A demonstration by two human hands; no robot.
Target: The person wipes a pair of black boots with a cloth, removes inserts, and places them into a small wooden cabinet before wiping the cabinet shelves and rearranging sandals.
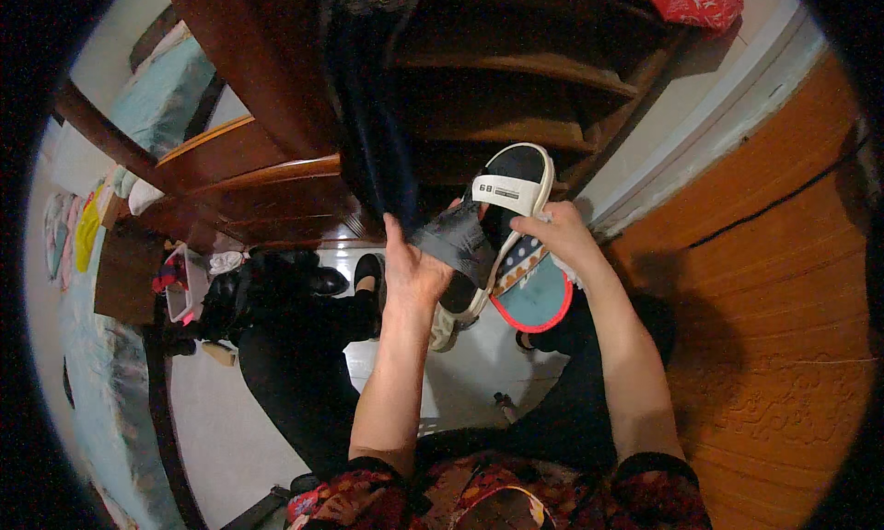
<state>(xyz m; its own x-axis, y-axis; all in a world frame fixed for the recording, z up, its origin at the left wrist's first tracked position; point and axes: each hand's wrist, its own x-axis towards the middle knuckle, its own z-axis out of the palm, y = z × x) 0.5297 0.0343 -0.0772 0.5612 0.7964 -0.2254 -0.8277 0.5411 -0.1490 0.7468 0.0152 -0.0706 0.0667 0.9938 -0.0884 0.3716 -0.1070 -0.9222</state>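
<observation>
Before me I hold a slide sandal with a white printed strap point(506, 191), a black footbed and a pale sole. My right hand point(558, 234) is closed on its side edge. Against the sandal lies a dark grey strap-like piece point(452, 236), gripped by my left hand point(418, 271), whose thumb points up; most of its fingers are hidden. Below the grey piece shows a black footbed with a pale sole edge point(461, 302); whether it belongs to another sandal is unclear. Under my right hand hangs a blue-green slipper-like item with red trim point(535, 302), beside a polka-dotted band point(519, 252).
A dark wooden shelf rack point(511, 67) stands ahead, with a red bag point(701, 1) at upper right. An orange-brown wooden door point(773, 274) is on the right. Black shoes point(328, 280) and a white plastic basket point(181, 288) are at left, near a bed point(103, 392).
</observation>
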